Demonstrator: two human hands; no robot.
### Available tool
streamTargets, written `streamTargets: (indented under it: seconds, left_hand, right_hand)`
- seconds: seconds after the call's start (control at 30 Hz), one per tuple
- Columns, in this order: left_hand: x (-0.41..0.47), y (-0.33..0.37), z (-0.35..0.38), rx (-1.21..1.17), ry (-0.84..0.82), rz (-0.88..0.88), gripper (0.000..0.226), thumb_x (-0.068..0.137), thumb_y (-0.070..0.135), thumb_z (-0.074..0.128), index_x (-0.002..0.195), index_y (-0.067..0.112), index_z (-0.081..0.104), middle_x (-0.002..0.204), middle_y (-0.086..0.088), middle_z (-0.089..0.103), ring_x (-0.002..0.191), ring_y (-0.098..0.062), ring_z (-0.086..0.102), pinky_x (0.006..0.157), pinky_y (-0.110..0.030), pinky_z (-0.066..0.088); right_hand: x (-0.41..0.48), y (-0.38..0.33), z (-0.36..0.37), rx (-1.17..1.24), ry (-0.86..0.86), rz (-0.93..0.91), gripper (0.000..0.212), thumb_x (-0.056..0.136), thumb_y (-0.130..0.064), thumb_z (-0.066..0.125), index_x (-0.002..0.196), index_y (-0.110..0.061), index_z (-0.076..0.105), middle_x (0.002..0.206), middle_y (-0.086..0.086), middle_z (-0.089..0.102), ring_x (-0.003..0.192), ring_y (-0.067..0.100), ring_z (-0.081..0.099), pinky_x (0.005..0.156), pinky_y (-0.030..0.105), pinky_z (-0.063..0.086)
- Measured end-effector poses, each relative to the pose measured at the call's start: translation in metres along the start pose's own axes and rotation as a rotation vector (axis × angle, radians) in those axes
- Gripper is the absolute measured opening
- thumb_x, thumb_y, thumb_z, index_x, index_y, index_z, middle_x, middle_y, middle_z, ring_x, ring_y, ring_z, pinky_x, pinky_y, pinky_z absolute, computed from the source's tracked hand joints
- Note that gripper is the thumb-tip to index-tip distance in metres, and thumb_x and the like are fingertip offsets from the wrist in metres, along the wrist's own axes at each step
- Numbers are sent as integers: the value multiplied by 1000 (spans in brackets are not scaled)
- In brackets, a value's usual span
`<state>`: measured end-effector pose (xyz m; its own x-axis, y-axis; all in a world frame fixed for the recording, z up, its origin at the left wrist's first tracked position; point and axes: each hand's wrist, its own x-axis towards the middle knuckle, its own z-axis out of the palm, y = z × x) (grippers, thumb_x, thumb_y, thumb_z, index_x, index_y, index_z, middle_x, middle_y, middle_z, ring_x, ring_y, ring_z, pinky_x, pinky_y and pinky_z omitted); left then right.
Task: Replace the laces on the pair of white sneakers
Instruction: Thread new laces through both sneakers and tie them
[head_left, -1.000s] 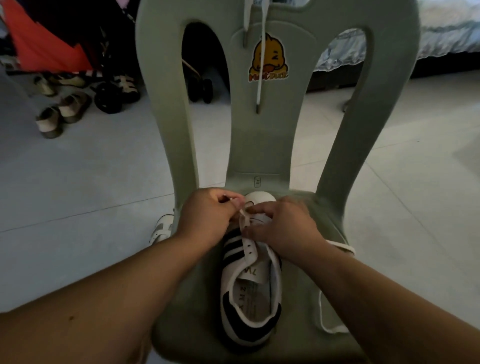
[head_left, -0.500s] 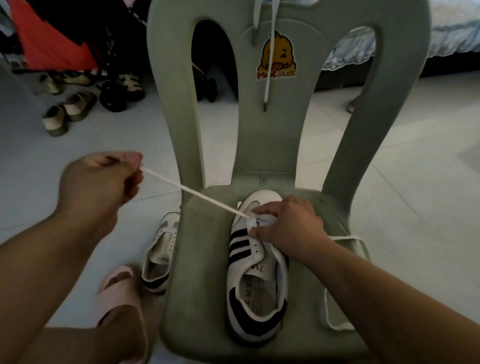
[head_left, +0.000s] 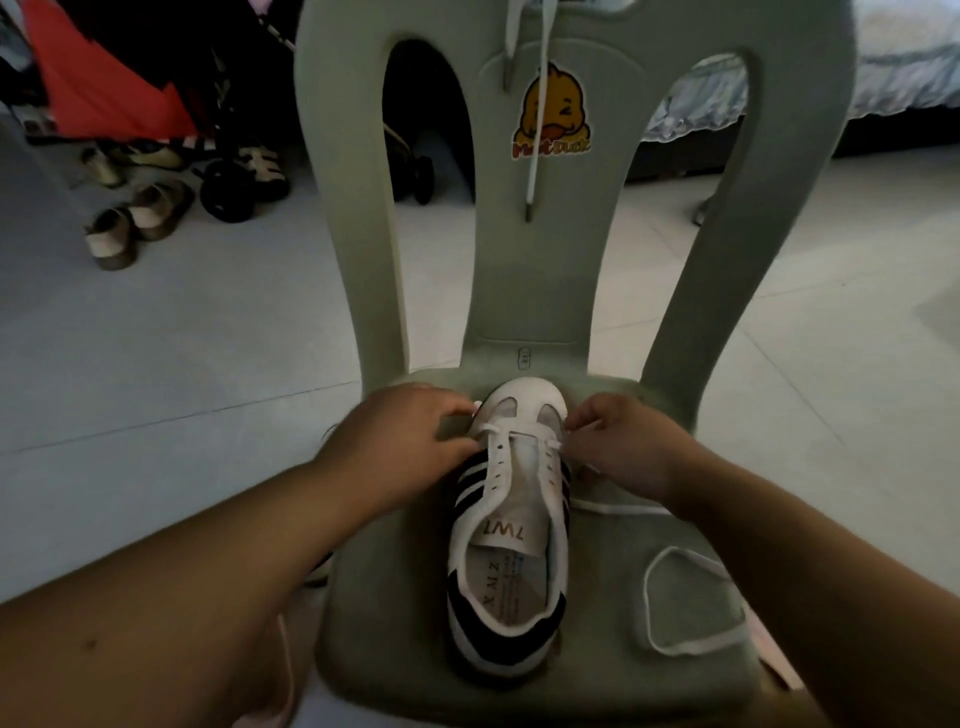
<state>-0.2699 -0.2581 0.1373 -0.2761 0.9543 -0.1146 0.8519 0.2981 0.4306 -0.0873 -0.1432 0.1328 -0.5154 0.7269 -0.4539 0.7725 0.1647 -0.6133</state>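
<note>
Threaded lace (head_left: 524, 433) through toe eyelets (head_left: 490, 431) only; pinched its ends in left hand (head_left: 400, 441) and right hand (head_left: 628, 449); left upper eyelets (head_left: 496, 474) bare.

The hanging lace (head_left: 532, 171) is cut off by the top edge.
</note>
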Motion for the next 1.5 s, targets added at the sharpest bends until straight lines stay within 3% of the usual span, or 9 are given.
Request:
streamTargets:
  seconds: [0.23, 0.37, 0.57, 0.83, 0.97, 1.1, 1.17, 1.33, 1.5]
  left_hand:
    - [19, 17, 15, 80, -62, 95, 22, 91, 35, 56, 109, 30, 68, 97, 5, 53, 89, -13, 53, 76, -27, 44]
    - [24, 21, 17, 146, -87, 80, 20, 95, 27, 47, 105, 20, 62, 101, -1, 52, 88, -18, 52, 74, -30, 43]
    - [25, 25, 17, 107, -167, -14, 14, 96, 15, 42, 103, 11, 52, 101, -7, 60, 88, -22, 55, 67, -27, 35]
    - [27, 23, 8, -5, -131, -77, 13, 91, 31, 54, 86, 29, 66, 87, 6, 65, 81, -11, 58, 73, -29, 48]
    - [30, 22, 8, -142, -156, -258, 18, 89, 26, 58, 80, 14, 68, 82, -3, 66, 77, -18, 60, 69, -30, 48]
    - [27, 16, 1, -678, -329, -634, 20, 88, 17, 60, 71, 7, 60, 57, -5, 54, 50, -18, 47, 54, -27, 40]
    - [26, 13, 0, -680, -390, -600, 23, 90, 17, 58, 69, 10, 58, 53, -1, 47, 49, -16, 42, 56, -27, 37]
    - [22, 17, 0, -546, -357, -390, 15, 95, 17, 54, 92, 12, 67, 72, -4, 61, 58, -13, 52, 51, -20, 43]
    - [18, 14, -8, -421, -281, -321, 10, 90, 23, 62, 83, 20, 68, 68, 6, 59, 52, -4, 45, 39, -14, 30]
  right_hand:
    - [-5, 1, 2, -37, 55, -103, 5, 82, -29, 72, 82, -26, 68, 80, -9, 68, 74, 4, 63, 63, 17, 47]
    - [-2, -3, 6, -70, 70, -94, 11, 82, -32, 72, 88, -22, 73, 85, -9, 69, 78, 5, 62, 70, 20, 49]
    - [-1, -6, 7, -96, 98, -115, 4, 82, -28, 72, 83, -24, 72, 73, -14, 62, 68, -2, 55, 56, 11, 38]
    - [0, -7, 7, -151, 71, -138, 7, 88, -27, 65, 89, -24, 71, 84, -9, 68, 76, 2, 60, 64, 14, 43]
    - [0, -8, 12, -195, 94, -174, 7, 90, -25, 62, 89, -24, 69, 76, -13, 61, 70, 0, 56, 63, 15, 43]
    - [0, -7, 15, -175, 98, -188, 8, 91, -25, 61, 86, -26, 67, 75, -13, 61, 72, 3, 57, 63, 15, 43]
    - [-1, -9, 14, -128, 100, -203, 6, 90, -30, 61, 94, -29, 66, 84, -13, 62, 78, 5, 59, 66, 17, 43]
    - [0, -29, 24, -149, -3, -235, 56, 70, -56, 73, 123, -44, 58, 109, -7, 48, 103, 12, 52, 87, 27, 46]
    - [9, -33, 30, -231, 22, -242, 47, 72, -47, 73, 118, -47, 61, 115, -4, 53, 105, 16, 54, 94, 30, 46]
